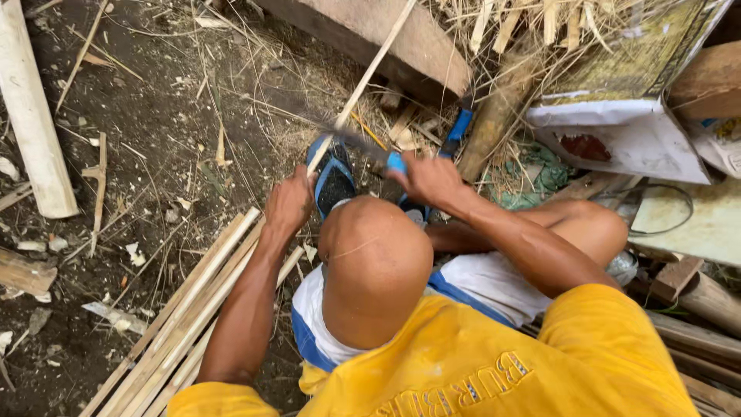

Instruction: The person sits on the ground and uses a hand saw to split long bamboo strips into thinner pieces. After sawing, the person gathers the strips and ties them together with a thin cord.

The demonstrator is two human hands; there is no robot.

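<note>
My left hand [289,205] grips a long pale bamboo strip [370,69] that slants up and away to the right. My right hand [429,179] is closed on the blue handle of a knife [395,162]. Its dark blade [351,139] lies across the strip just above my left hand. My raised knee [374,262] sits below both hands, and my foot in a blue sandal [332,181] rests on the ground under the strip.
A bundle of split bamboo strips [193,309] lies on the dirt at my left. A thick pale pole [31,116] lies at far left, a wooden plank [401,38] ahead, and shavings and straw [532,23], a white box [625,131] and wood pieces [695,309] at right.
</note>
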